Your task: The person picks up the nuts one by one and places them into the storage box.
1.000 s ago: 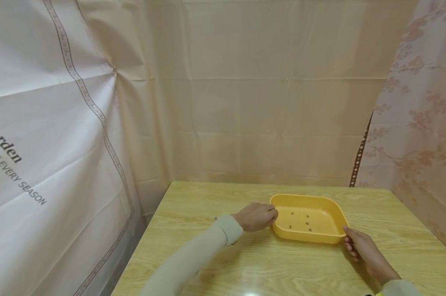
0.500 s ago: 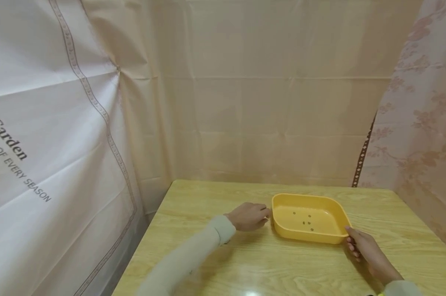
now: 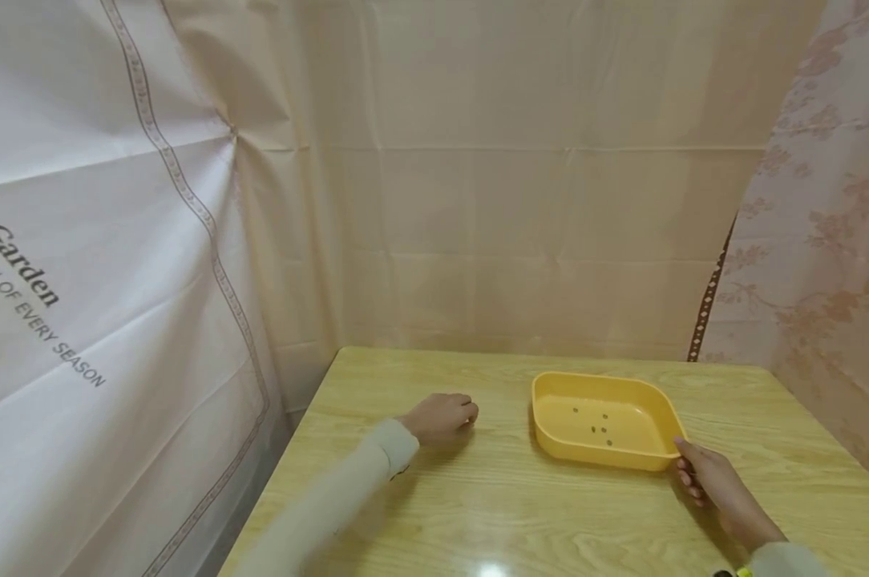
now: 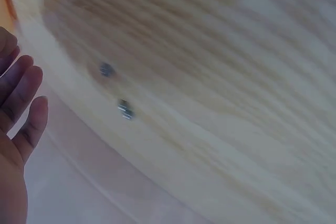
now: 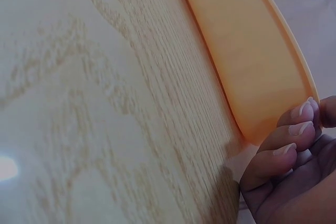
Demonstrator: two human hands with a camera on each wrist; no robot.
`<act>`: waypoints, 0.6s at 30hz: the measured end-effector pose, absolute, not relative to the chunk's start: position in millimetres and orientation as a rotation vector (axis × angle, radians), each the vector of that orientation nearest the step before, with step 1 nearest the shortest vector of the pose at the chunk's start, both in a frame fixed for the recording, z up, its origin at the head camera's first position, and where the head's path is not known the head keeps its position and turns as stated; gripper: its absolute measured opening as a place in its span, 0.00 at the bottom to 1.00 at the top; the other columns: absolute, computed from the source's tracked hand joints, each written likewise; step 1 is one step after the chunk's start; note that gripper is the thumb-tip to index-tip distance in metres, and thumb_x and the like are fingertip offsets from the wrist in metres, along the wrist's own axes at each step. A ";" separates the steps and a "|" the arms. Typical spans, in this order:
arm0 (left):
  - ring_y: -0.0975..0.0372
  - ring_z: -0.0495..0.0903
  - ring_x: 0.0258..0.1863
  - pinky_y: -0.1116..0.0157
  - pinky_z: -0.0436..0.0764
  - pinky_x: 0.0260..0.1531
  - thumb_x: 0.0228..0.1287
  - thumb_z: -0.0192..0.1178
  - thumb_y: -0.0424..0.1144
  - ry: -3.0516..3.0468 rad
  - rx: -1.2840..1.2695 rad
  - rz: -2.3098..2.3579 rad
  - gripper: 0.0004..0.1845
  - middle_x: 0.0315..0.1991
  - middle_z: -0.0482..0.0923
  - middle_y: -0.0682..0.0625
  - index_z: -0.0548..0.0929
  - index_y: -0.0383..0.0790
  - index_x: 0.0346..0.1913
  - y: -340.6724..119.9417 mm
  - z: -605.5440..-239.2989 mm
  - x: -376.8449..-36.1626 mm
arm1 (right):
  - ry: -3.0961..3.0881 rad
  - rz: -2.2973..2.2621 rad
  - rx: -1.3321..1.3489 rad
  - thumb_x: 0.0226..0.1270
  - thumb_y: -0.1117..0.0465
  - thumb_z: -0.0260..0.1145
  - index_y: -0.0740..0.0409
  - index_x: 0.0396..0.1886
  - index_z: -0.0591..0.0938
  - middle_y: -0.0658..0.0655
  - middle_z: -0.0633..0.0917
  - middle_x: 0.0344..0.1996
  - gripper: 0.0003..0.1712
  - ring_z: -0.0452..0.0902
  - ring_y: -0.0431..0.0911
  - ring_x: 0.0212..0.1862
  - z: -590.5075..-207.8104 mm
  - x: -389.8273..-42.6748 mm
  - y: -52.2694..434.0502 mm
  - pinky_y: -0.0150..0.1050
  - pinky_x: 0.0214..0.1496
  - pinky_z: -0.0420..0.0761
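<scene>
A yellow plastic tray (image 3: 593, 455) sits on the right half of the wooden table, with several small dark metal pieces (image 3: 604, 430) scattered on its floor. At its near right corner my right hand (image 3: 723, 493) pinches the rim between thumb and fingers. My left hand (image 3: 440, 415) is over the table left of the tray, apart from it, with loosely bent fingers. In the left wrist view those fingers (image 4: 37, 119) hold nothing visible. Near them lie small metallic pieces (image 4: 106, 70) on the tabletop, too blurred to tell their exact kind.
The wood-grain table (image 3: 478, 513) ends at a back edge against a beige curtain (image 3: 478, 200). A white printed cloth (image 3: 117, 240) hangs on the left, a floral one (image 3: 831, 240) on the right. Something yellow and black (image 3: 741, 572) shows at the right sleeve.
My left hand has let go of the tray's left rim and moved left, away from it. The right hand keeps its grip. The tray stays nearly in place.
</scene>
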State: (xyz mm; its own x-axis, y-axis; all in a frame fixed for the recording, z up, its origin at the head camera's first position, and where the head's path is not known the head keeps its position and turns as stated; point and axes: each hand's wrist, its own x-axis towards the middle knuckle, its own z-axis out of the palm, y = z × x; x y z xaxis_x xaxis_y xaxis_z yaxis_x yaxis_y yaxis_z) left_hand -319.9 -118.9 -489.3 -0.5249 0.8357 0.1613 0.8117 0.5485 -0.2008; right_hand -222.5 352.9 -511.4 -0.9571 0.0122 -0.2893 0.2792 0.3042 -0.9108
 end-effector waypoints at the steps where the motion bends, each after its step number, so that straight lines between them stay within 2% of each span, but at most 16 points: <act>1: 0.69 0.79 0.35 0.77 0.77 0.35 0.76 0.60 0.38 -2.556 -1.359 0.153 0.03 0.40 0.81 0.56 0.83 0.47 0.46 -124.2 -490.5 -319.0 | 2.338 -1.710 0.265 0.82 0.34 0.44 0.53 0.32 0.72 0.47 0.72 0.23 0.30 0.65 0.39 0.22 -510.7 -223.2 352.6 0.35 0.25 0.72; 8: 0.66 0.82 0.37 0.74 0.80 0.37 0.77 0.60 0.42 -2.561 -1.299 0.094 0.06 0.42 0.83 0.54 0.83 0.45 0.46 -161.6 -505.9 -317.2 | 2.338 -1.698 0.269 0.82 0.34 0.44 0.52 0.31 0.72 0.46 0.72 0.22 0.30 0.66 0.39 0.22 -507.4 -225.4 352.6 0.34 0.25 0.71; 18: 0.66 0.82 0.37 0.72 0.81 0.37 0.74 0.63 0.48 -2.637 -1.215 0.032 0.11 0.42 0.83 0.54 0.84 0.44 0.46 -197.7 -505.2 -309.4 | 2.338 -1.710 0.281 0.82 0.34 0.45 0.52 0.29 0.71 0.46 0.71 0.21 0.30 0.65 0.39 0.22 -511.5 -224.3 351.8 0.34 0.24 0.71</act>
State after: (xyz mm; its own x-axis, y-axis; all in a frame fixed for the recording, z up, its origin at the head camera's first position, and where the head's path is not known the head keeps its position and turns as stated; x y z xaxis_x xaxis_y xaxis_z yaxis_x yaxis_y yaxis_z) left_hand -309.4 -197.7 -505.2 -0.6263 0.7521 0.2054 0.7469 0.6543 -0.1182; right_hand -224.3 351.8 -511.5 -0.9550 0.0187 -0.2960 0.2878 0.3005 -0.9093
